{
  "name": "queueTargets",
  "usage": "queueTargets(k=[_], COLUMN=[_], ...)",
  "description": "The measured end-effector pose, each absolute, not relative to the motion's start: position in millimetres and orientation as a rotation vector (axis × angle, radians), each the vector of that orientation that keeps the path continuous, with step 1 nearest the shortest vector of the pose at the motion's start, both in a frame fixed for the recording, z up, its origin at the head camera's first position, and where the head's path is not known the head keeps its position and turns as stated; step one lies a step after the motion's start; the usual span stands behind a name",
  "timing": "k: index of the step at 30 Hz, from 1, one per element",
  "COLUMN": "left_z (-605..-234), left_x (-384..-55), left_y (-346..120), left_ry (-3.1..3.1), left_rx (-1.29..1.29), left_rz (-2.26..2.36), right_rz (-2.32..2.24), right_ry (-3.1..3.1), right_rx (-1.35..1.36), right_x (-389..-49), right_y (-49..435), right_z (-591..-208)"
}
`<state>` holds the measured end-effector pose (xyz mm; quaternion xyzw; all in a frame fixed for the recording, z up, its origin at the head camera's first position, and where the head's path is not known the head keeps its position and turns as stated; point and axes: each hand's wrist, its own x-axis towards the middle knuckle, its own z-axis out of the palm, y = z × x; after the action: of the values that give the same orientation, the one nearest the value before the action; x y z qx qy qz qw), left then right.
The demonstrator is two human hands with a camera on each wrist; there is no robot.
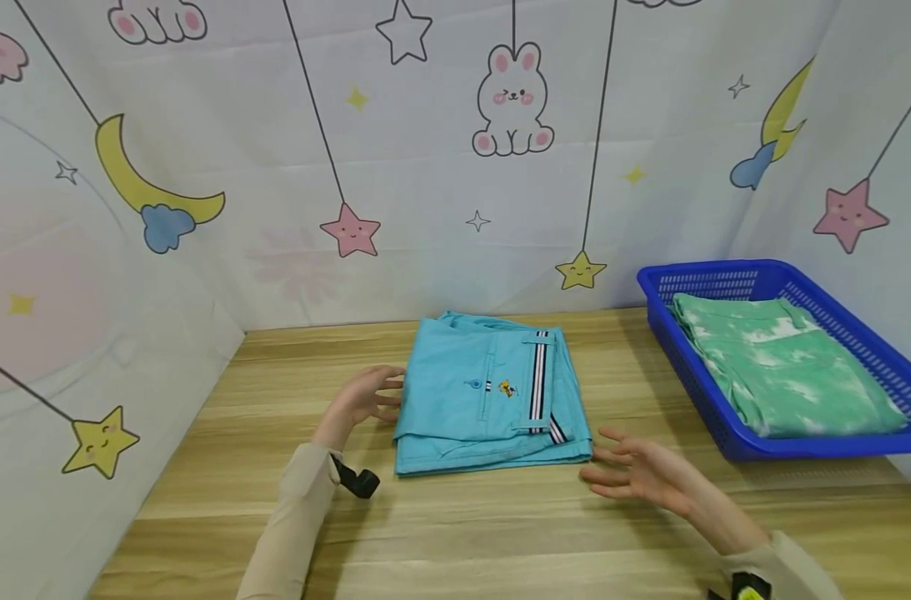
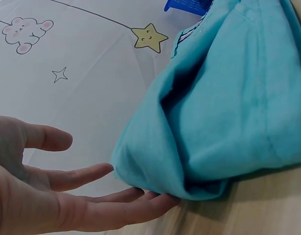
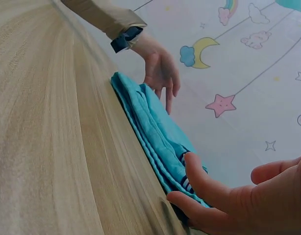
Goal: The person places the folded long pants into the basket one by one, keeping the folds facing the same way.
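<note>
Folded turquoise pants [image 1: 447, 367] lie flat on the wooden table, with a striped waistband trim, a button and a small embroidered figure on top. At their left edge is my left hand [image 1: 367, 395], fingers loosely extended; in the left wrist view its fingertips reach the lower folded edge of the pants [image 2: 224, 112]. My right hand [image 1: 643, 475] is by the front right corner, fingers spread and relaxed. The right wrist view shows its fingertips right beside the layered side of the pants [image 3: 155, 127]. Neither hand grips the cloth.
On the right stands a blue plastic basket [image 1: 688, 379] holding a folded green and white tie-dye garment [image 1: 793, 367]. A white curtain [image 1: 425, 167] with cartoon rabbits, stars and moons hangs behind the table [image 1: 455, 533] and along its sides.
</note>
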<state>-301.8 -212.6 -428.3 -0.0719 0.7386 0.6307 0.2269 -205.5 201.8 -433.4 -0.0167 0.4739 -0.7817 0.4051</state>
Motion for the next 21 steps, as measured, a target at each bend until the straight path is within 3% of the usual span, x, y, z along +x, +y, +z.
queueTargets(k=[21], left_z=[-432.5], left_x=[-296.6], left_y=[-215.4], left_ry=[2.008], left_rx=[-0.167], left_rz=[1.763], right_rz=[-1.939], right_ry=[1.283], right_rx=[-0.103], right_x=[-214.9], right_y=[202.8], right_z=[-440.4])
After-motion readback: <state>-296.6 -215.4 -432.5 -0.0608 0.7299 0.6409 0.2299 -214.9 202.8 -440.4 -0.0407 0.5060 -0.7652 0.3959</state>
